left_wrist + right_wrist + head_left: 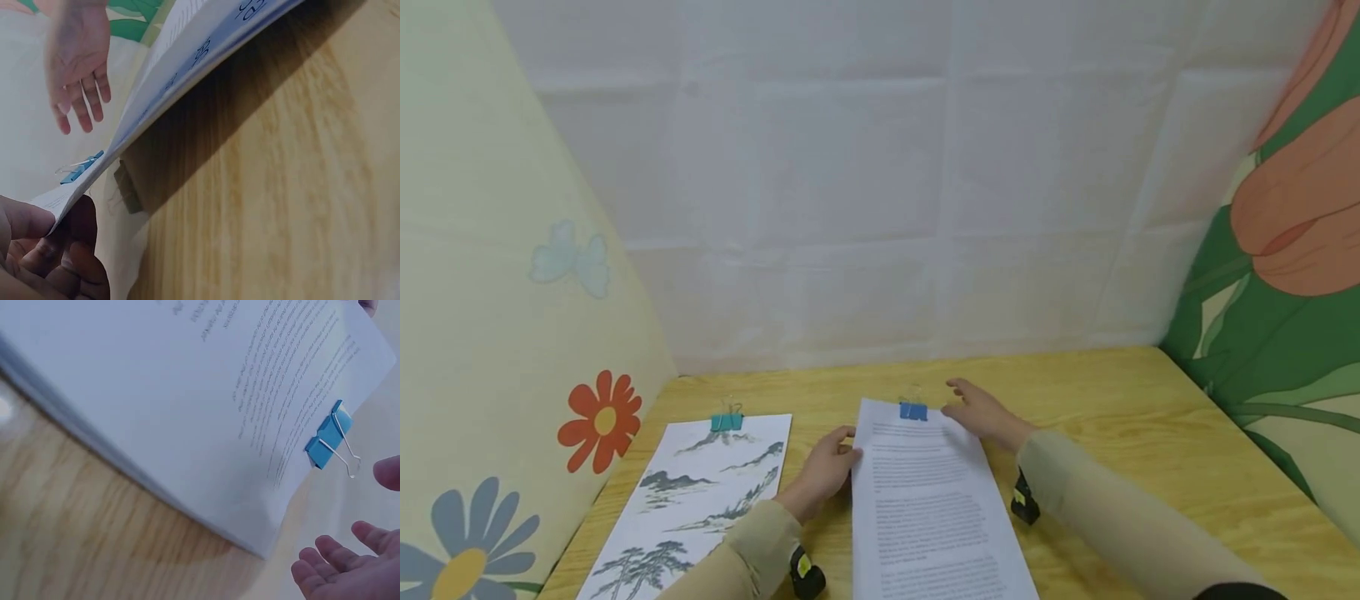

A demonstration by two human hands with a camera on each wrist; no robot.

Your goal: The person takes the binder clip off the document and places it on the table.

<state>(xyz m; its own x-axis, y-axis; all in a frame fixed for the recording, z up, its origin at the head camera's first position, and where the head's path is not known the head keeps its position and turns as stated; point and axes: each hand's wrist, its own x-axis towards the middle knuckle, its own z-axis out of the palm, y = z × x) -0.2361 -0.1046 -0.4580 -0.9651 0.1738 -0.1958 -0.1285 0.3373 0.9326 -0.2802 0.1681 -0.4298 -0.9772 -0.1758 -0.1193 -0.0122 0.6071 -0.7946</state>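
Observation:
A stack of printed pages (925,500) carries a blue binder clip (913,411) on its far edge, the clip's wire handles folded outward. My left hand (829,468) pinches the stack near its far left corner, thumb on top and fingers curled underneath in the left wrist view. That view shows the stack raised at a slant, its shadow on the wood. My right hand (983,414) is by the far right corner, fingers extended and apart. In the right wrist view, the right hand's fingers (337,559) are beside the clip, holding nothing.
Left of the stack lies a sheet with ink-style mountains and pines (700,483), a teal binder clip (727,422) on its far edge. The wooden table (1112,442) ends at a pale hanging cloth (880,208). Flower-patterned panels flank both sides.

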